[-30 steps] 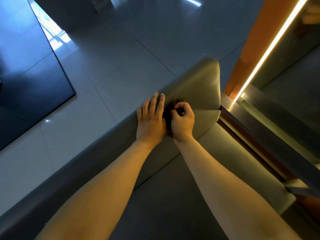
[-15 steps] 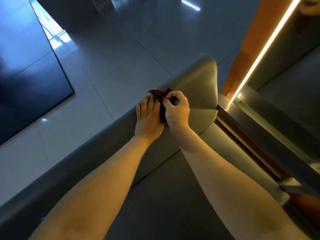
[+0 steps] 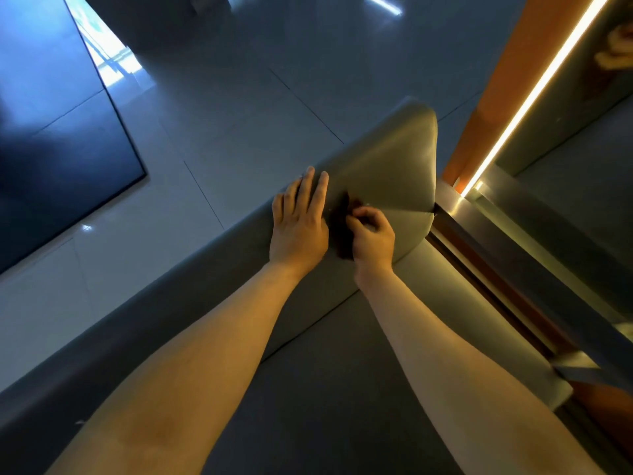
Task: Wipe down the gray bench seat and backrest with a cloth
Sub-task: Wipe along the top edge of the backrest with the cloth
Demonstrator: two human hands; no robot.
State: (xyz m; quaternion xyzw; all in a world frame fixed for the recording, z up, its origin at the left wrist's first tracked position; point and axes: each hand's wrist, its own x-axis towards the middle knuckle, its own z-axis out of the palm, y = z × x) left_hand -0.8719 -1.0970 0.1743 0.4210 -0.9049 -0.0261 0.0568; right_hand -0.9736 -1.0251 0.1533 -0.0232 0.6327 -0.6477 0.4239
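Dim scene: a warm light strip (image 3: 530,97) glows at your 2 o'clock, window glare on the floor (image 3: 222,108) at 11; edges bend.

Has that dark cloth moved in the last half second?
Yes. The dark cloth in the right hand has slid down the gray backrest, away from its top edge and towards the seat.

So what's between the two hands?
In the head view, the dark cloth lies bunched on the gray backrest, between the flat left hand and the right hand, which pinches it.
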